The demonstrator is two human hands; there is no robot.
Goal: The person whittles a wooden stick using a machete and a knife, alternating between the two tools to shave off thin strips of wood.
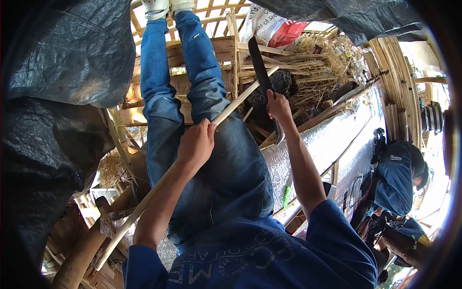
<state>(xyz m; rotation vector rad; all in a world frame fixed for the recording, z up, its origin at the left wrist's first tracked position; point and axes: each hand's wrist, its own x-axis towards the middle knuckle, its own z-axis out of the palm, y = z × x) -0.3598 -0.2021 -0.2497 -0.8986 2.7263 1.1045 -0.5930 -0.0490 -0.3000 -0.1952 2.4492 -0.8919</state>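
Note:
My left hand [197, 143] is closed around a long pale bamboo strip [237, 105], which slants over my lap. Its lower end passes behind my left forearm and comes out at the lower left. In my right hand [279, 107] is the handle of a machete [260, 62], fingers wrapped round it. The dark blade points up and away, and it crosses the strip near its far end in this view. Both of my jeans legs [166, 120] stretch out forward beneath the strip.
Black tarp [67, 58] hangs at the left. Straw and split bamboo pieces [313, 72] lie at the far right, beside a white and red sack [276, 26]. A silver foil sheet [332, 137] covers the surface at my right. Another person [397, 178] sits bent over at the right edge.

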